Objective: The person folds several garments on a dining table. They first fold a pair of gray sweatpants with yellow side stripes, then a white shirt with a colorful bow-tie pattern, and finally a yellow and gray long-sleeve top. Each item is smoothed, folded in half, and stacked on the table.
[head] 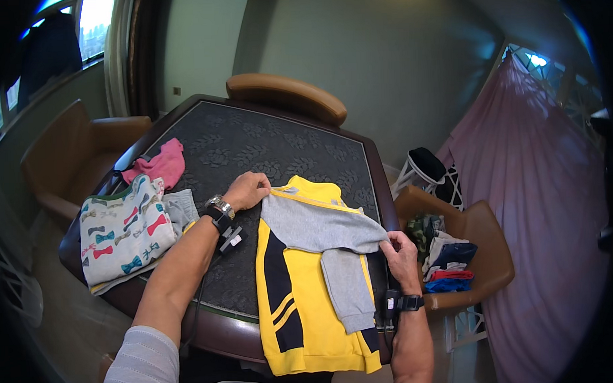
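A yellow, grey and black long-sleeved top (310,287) lies on the dark table (223,138), its hem hanging over the near edge. One grey sleeve is folded back over the body, its cuff pointing toward me. My left hand (248,190) pinches the top's upper left corner near the shoulder. At the right side, my right hand (401,254) pinches the edge of the grey fabric between thumb and fingers. Both wrists wear black straps with small devices, and a metal watch is on the left one.
At the table's left lie a bow-print garment (125,233), grey fabric (181,208) and a pink garment (165,165). Folded clothes (448,260) rest on a brown armchair (485,246) at right. Other brown chairs stand left (57,149) and behind (288,93). A cable runs by my left forearm.
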The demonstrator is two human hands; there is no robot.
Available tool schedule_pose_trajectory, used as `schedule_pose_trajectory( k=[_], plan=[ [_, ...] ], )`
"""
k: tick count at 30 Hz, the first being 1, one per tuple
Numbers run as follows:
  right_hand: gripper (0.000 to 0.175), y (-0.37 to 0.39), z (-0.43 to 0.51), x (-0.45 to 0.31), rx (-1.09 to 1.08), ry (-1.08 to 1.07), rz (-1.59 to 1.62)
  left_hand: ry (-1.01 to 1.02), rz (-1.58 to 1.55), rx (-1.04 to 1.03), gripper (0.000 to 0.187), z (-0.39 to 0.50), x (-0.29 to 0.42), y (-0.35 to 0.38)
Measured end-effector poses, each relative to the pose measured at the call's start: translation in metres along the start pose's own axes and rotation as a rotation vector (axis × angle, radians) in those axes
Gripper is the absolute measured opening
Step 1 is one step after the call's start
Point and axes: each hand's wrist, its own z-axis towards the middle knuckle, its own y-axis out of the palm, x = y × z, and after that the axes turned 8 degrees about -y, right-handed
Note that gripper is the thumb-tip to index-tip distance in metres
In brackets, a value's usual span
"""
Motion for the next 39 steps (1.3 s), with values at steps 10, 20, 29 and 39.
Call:
schedule_pose_trajectory(
  k=[10,20,29,39],
  plan=[
    [0.015,0.016,-0.001,-0.011,-0.112,-0.028,0.185,-0.074,0.174,-0.054,0.023,-0.004,0.01,-0.004],
    [0.016,0.018,-0.001,-0.005,-0.122,-0.039,0.139,-0.025,0.217,-0.024,0.018,0.0,0.004,0.005],
    [0.015,0.02,-0.001,-0.005,-0.128,-0.011,0.203,-0.011,0.26,-0.078,0.022,-0.009,0.012,0.003],
    [0.015,0.02,-0.001,-0.01,-0.137,0.029,0.258,0.015,0.226,-0.026,0.014,0.005,-0.003,0.007]
  ],
)
